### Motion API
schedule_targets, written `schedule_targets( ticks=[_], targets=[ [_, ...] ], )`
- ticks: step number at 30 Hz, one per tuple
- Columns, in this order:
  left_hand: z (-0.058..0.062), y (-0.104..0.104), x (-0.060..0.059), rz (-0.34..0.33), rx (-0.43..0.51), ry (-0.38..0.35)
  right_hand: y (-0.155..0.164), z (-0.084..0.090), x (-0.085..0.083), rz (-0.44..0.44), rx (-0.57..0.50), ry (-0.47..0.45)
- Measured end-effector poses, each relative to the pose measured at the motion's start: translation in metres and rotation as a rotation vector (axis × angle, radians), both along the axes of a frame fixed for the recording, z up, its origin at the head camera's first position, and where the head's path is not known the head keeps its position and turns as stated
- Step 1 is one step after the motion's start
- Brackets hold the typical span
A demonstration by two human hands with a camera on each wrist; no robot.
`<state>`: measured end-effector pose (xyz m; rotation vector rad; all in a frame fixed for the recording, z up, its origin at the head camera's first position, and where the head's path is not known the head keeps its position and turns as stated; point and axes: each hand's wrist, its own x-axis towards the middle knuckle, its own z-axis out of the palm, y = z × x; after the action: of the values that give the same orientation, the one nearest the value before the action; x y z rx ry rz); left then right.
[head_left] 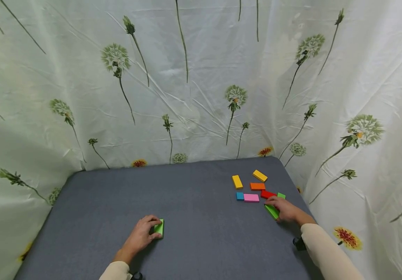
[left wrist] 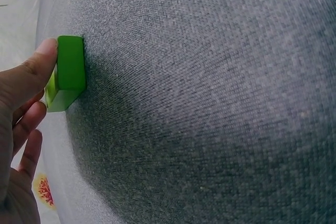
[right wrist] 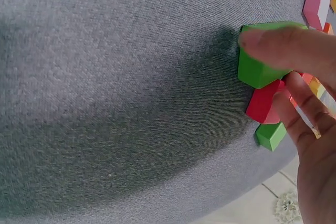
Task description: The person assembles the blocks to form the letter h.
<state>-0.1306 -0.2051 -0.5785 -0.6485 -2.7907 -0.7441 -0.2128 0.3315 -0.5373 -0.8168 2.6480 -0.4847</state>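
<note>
In the head view, your left hand (head_left: 140, 235) sits low and left of centre on the grey table (head_left: 194, 233), its fingers curled round a green block (head_left: 159, 228) that stands on its long edge. Your right hand (head_left: 286, 210) is at the lower right of the frame, fingers closed on a second green block (head_left: 271, 211) that is tilted on the cloth. Just above that hand lie the loose pieces: a red block (head_left: 267, 194) touching a small green block (head_left: 281, 195), a pink block (head_left: 251, 198) beside a blue block (head_left: 240, 196), an orange block (head_left: 257, 186), and two yellow blocks (head_left: 237, 181) further up. A curtain printed with dandelions (head_left: 187, 77) fills the upper frame.

In the left wrist view, the green block (left wrist: 69, 72) is at the upper left, pinched by your thumb (left wrist: 29, 74) on one side; the fingers behind it are mostly hidden.

In the right wrist view, your thumb (right wrist: 286, 45) lies across the second green block (right wrist: 260, 64) at the upper right. The red block (right wrist: 262, 103) and small green block (right wrist: 271, 135) sit just below it; whether the held block touches the red one is hard to tell from here.
</note>
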Motion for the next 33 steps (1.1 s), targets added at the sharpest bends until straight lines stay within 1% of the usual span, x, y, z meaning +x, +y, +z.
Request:
schedule_targets(
  ticks=[3, 7, 9, 12, 15, 19, 21, 22, 27, 31, 33],
  targets=[
    [0.002, 0.000, 0.000, 0.009, -0.008, -0.032, 0.000, 0.001, -0.002, 0.002, 0.011, -0.014],
    [0.004, -0.001, 0.000, 0.020, -0.018, -0.073, -0.002, 0.001, -0.004, 0.003, 0.014, -0.009],
    [0.004, -0.002, 0.000, 0.019, -0.017, -0.078, -0.003, 0.001, -0.004, -0.006, 0.008, -0.006],
    [0.003, -0.004, 0.000, 0.016, -0.012, -0.062, -0.006, 0.001, -0.004, -0.018, 0.003, 0.009],
    [0.002, -0.003, -0.001, 0.013, -0.009, -0.036, -0.010, 0.002, -0.002, -0.052, 0.002, 0.011],
    [-0.001, -0.001, -0.001, -0.006, -0.023, -0.023, -0.017, 0.006, 0.000, -0.148, -0.004, -0.010],
    [-0.001, -0.001, -0.001, -0.012, -0.031, -0.018, -0.025, 0.007, 0.000, -0.191, -0.028, -0.018],
    [-0.001, -0.001, -0.001, -0.010, -0.032, -0.015, -0.029, 0.008, -0.001, -0.196, -0.038, -0.013],
    [0.000, -0.002, -0.001, 0.001, -0.019, 0.004, -0.057, 0.009, -0.007, -0.186, -0.111, -0.008],
    [0.001, -0.003, -0.001, -0.009, -0.018, -0.011, -0.083, 0.010, -0.014, -0.153, -0.176, -0.025],
    [0.001, -0.004, -0.001, -0.017, -0.017, -0.016, -0.097, 0.012, -0.018, -0.133, -0.192, -0.024]
  ],
)
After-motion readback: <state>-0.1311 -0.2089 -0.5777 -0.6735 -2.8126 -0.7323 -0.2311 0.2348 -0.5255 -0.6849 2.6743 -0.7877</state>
